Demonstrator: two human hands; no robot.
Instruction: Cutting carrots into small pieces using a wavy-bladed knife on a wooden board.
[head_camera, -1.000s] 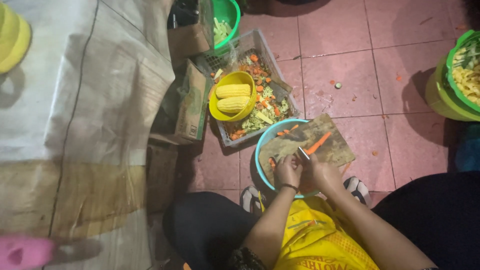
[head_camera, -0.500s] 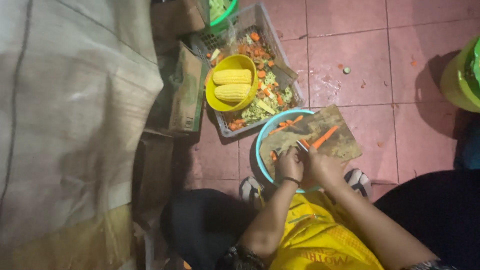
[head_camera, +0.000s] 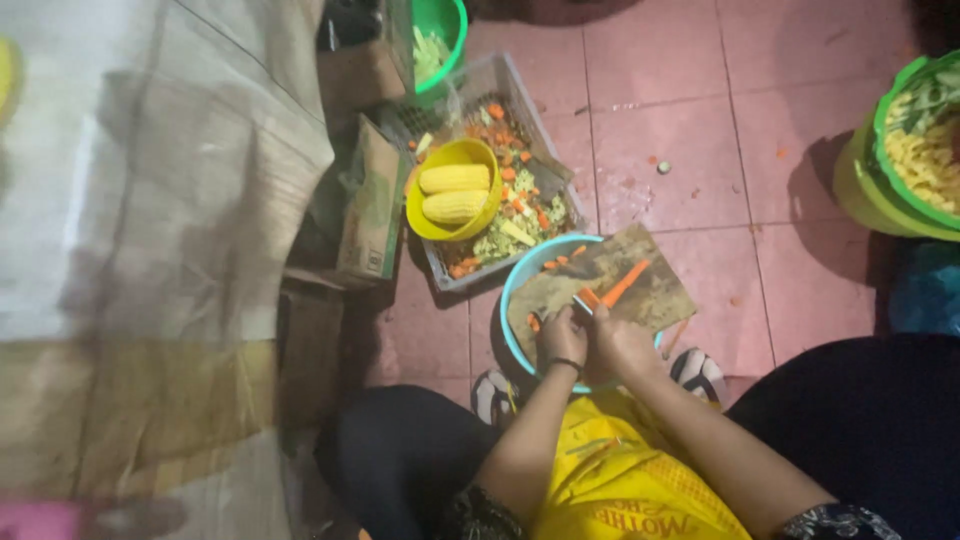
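Honestly, not much new versus a second back: only a swing of the head view, with both hands parked at the same spot on the board. Looks like slicing mid-way, nothing finished or cleared off.

Biggest first: grey tarp (head_camera: 150, 200) filling the whole 9 o'clock side. Pink tiled floor (head_camera: 680, 120) up at 12 to 2 o'clock, with a few orange scraps on it. Green bucket (head_camera: 890, 200) at 3 o'clock, pale yellow strips inside. Grey crate (head_camera: 500, 80) at 11 o'clock of the hands, full of mixed veg scraps. Cardboard box (head_camera: 365, 215) just beside the crate, at its 9 o'clock. Yellow bowl (head_camera: 430, 220) sitting in the crate, holding two corn cobs (head_camera: 455, 180).

Then the teal basin (head_camera: 515, 290) near centre, with a worn cutting board (head_camera: 650, 290) lying across its rim. Long carrot (head_camera: 625, 283) flat on that board, at 12 o'clock of the right hand.

Left hand (head_camera: 562, 335) at the board's 7 o'clock edge, fingers bunched together on a short carrot stub (head_camera: 587, 299). Right hand (head_camera: 622, 340) touching it, curled closed, probably around a knife handle, though too small to tell for sure.
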